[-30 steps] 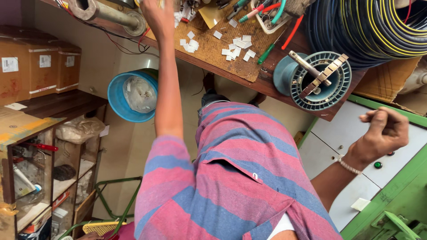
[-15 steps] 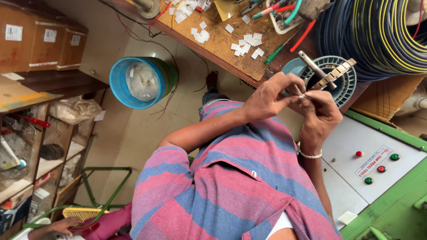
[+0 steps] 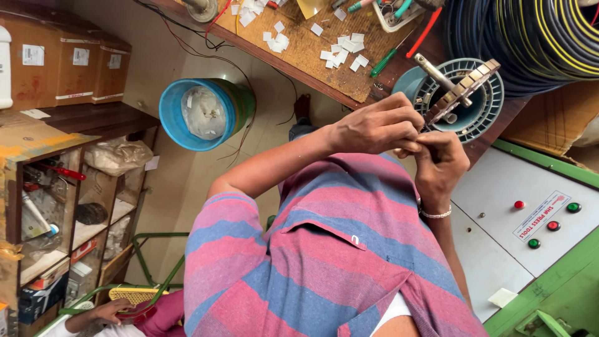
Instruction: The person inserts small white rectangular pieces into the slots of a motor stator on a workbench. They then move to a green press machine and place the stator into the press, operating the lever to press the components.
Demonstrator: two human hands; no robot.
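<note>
Two hands, left hand (image 3: pixel 374 128) and right hand (image 3: pixel 438 163), pinch together something unseen beside one spool (image 3: pixel 458 100).

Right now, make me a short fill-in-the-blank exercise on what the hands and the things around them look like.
1. The left hand and the right hand meet just in front of a round ____ spool.
2. The bucket on the floor has a ____ rim.
3. Small ____ paper pieces lie scattered on the wooden bench.
4. The bracelet sits on the ____ wrist.

Missing words: teal; blue; white; right
</note>
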